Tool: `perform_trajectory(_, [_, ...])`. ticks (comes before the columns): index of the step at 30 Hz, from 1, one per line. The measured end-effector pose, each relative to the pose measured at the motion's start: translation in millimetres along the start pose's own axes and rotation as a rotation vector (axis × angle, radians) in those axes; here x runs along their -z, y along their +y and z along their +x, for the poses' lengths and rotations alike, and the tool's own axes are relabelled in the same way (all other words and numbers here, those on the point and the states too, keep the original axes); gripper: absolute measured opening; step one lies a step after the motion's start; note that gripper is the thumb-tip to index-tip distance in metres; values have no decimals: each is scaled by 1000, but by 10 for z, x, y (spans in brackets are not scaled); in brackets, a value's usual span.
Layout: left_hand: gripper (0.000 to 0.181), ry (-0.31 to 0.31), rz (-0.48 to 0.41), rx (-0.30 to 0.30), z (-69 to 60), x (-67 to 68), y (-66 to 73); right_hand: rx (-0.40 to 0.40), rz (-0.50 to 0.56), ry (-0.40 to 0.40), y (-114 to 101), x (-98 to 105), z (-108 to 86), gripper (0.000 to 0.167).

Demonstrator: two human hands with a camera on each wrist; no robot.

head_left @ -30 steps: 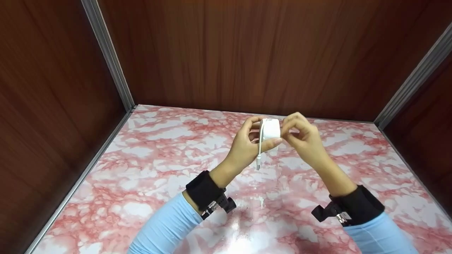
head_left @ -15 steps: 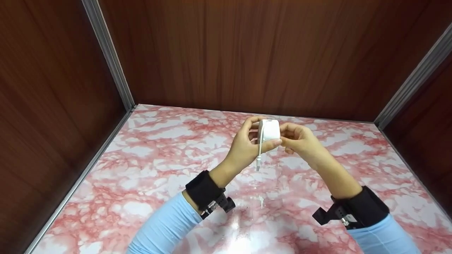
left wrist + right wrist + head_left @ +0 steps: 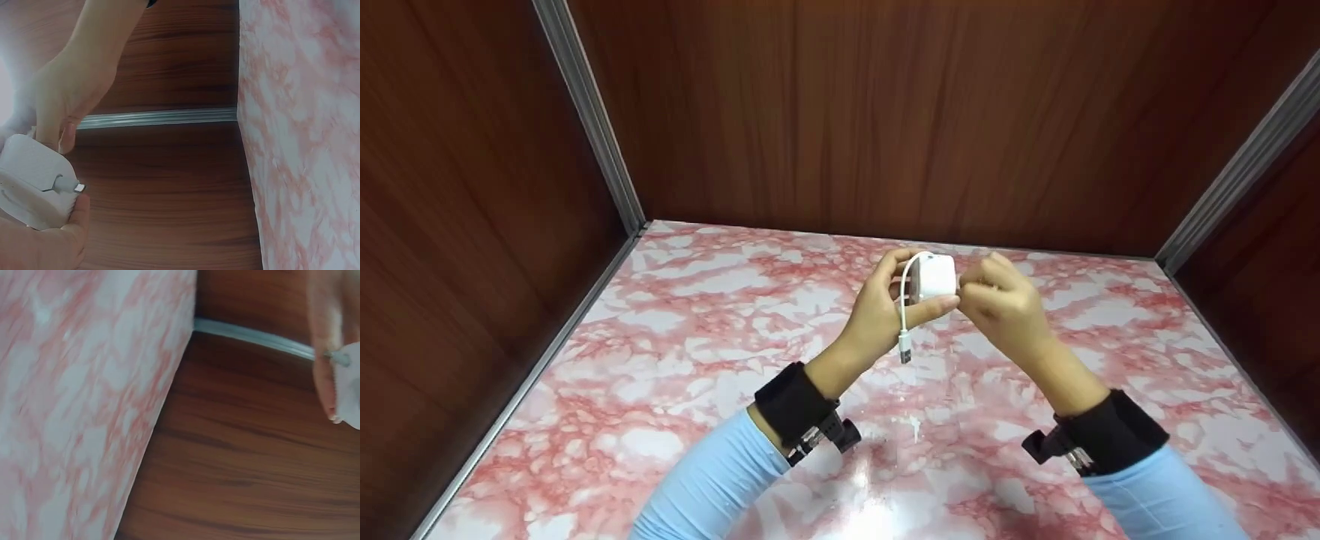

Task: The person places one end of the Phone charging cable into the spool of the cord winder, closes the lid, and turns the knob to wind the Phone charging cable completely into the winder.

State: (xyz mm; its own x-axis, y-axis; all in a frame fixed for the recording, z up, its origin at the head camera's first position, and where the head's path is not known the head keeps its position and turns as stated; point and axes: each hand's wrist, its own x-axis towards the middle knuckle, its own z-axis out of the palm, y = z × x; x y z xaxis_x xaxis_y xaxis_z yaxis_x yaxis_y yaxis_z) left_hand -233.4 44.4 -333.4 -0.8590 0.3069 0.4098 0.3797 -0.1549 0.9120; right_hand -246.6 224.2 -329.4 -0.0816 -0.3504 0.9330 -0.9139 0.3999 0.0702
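Gripping a white device [image 3: 937, 276] in the left hand [image 3: 876, 309], right hand [image 3: 1006, 306] curled just beside it, its hold unclear

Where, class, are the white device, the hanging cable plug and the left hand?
White device [image 3: 938, 277]: head view, face toward the camera.
Hanging cable plug [image 3: 906, 355]: head view, metal end.
Left hand [image 3: 876, 309]: head view, middle.

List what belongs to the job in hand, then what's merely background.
Job:
white device, held in the left hand
white cable with USB plug
right hand, beside the device

Background:
marbled tabletop
brown panels
metal strips
black wristbands
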Motion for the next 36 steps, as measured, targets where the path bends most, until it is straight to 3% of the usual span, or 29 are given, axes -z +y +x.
perform_trajectory(3, [60, -8, -22, -2, 2, 0, -3, 144, -90, 77, 25, -43, -11, 26])
perform_trajectory(6, [58, -8, -36, 4, -1, 1, -5, 121, -93, 56, 23, -36, -19, 24])
perform_trajectory(9, [58, -2, -41, 13, -7, 9, 1, -66, 31, -64, 8, 16, -20, 21])
perform_trajectory(12, [58, 4, -39, 14, -10, 20, 12, -315, 249, -168, -4, 79, -9, 23])
perform_trajectory(15, [58, 5, -34, 3, -6, 25, 24, -527, 484, -201, -12, 130, -6, 19])
perform_trajectory(18, [58, 7, -30, -4, -4, 30, 29, -649, 623, -193, -19, 156, -23, 11])
perform_trajectory(20, [58, 6, -29, -8, -4, 32, 18, -656, 602, -195, -24, 158, -38, 10])
perform_trajectory(25, [58, 4, -27, -14, -15, 30, -19, -493, 354, -197, -32, 122, -63, 20])
perform_trajectory(28, [57, 4, -29, -13, -20, 27, -31, -460, 282, -181, -44, 91, -58, 20])
perform_trajectory(32, [56, 3, -33, -2, -31, 25, -34, -596, 333, -167, -87, 53, -51, 8])
perform_trajectory(36, [56, 2, -21, 7, -42, 25, -28, -814, 561, -116, -135, 6, -41, 5])
